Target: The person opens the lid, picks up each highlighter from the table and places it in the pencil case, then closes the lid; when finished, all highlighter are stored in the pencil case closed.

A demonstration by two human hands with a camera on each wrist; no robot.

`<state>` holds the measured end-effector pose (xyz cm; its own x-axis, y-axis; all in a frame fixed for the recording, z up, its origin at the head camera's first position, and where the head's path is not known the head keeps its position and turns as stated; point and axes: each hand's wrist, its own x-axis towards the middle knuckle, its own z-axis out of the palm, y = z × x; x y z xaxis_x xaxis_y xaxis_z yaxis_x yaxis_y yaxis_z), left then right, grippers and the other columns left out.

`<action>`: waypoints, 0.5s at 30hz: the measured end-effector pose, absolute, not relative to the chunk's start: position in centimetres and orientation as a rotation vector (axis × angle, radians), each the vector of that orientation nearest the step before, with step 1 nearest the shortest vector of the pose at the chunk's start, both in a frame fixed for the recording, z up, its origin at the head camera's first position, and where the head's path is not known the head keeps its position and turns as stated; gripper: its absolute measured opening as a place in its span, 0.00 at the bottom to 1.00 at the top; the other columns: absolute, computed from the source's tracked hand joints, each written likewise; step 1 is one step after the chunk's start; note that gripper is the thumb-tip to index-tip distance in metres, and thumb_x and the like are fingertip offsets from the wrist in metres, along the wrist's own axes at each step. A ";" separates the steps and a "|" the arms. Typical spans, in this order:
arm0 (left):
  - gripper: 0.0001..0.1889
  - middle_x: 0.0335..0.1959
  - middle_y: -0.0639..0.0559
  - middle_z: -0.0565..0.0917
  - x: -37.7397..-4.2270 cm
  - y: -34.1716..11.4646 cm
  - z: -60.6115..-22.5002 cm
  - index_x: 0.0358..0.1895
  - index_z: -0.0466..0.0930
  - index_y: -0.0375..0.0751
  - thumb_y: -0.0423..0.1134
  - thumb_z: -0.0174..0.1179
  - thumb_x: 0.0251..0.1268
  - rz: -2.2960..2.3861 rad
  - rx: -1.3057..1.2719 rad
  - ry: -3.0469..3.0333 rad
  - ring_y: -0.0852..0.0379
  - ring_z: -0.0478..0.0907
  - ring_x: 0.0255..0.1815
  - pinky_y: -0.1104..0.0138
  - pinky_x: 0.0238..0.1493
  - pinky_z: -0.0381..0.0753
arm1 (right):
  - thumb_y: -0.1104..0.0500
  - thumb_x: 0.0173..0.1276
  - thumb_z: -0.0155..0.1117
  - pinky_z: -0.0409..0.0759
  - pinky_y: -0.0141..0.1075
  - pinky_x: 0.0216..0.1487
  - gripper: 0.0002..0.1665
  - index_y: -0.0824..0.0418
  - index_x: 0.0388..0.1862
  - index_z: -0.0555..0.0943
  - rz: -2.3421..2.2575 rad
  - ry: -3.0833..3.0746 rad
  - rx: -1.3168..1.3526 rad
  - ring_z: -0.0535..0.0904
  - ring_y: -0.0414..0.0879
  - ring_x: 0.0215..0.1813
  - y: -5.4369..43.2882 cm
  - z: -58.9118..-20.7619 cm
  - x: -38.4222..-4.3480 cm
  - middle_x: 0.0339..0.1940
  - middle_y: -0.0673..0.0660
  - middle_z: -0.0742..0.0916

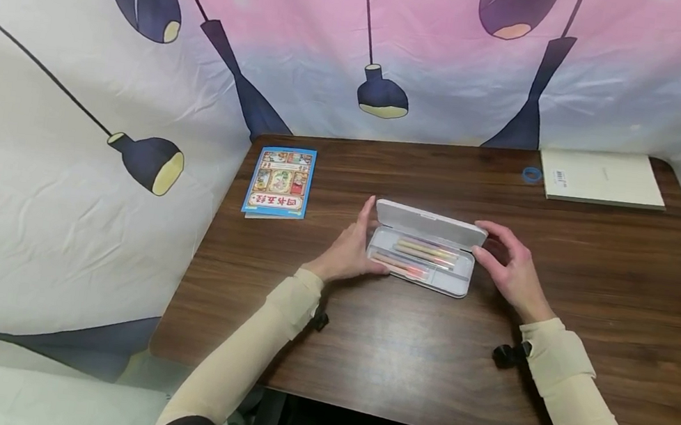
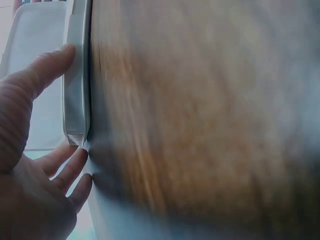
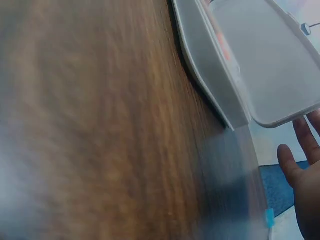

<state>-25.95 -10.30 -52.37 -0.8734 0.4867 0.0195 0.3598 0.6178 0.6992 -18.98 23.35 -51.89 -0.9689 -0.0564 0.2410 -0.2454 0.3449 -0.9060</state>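
A white pencil case (image 1: 461, 286) lies on the wooden table with its hinged lid (image 1: 430, 224) raised at the back. Inside are several slim sticks in clear packets (image 1: 427, 252), with orange-red colour at the front ones; their kind is too small to tell. My left hand (image 1: 349, 248) holds the case at its left end, thumb against the front wall and fingers round the corner, as the left wrist view shows. At the right end, my right hand (image 1: 513, 267) touches the lid's edge with its fingertips; in the right wrist view the thumb (image 3: 287, 162) stands apart from it.
A blue-bordered booklet (image 1: 279, 181) lies at the table's back left. At the back right are a pale flat book or box (image 1: 603, 178) and a blue ring, perhaps tape (image 1: 532, 175). A printed cloth (image 1: 329, 92) hangs behind the table (image 1: 399, 359).
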 end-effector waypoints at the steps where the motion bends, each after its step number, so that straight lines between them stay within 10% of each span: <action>1: 0.79 0.74 0.38 0.75 -25.9 -10.3 -52.4 0.86 0.22 0.62 0.45 0.87 0.46 1.083 0.701 2.678 0.40 0.71 0.75 0.45 0.79 0.64 | 0.60 0.76 0.67 0.74 0.33 0.68 0.27 0.56 0.72 0.78 1.681 -2.433 0.279 0.77 0.43 0.65 23.3 -51.8 -18.7 0.67 0.56 0.81; 15: 0.80 0.77 0.30 0.69 -24.8 -9.3 -52.8 0.86 0.23 0.55 0.50 0.88 0.45 0.998 0.601 2.780 0.32 0.71 0.73 0.39 0.75 0.68 | 0.66 0.72 0.70 0.67 0.20 0.63 0.08 0.61 0.48 0.88 1.571 -2.381 0.362 0.75 0.26 0.62 22.3 -52.2 -17.5 0.60 0.62 0.87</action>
<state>-24.82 -9.27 -52.77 -0.9126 0.4086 0.0143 0.3243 0.7022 0.6339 -17.46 22.25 -52.19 -0.9337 -0.0609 0.3528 -0.3483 0.3821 -0.8559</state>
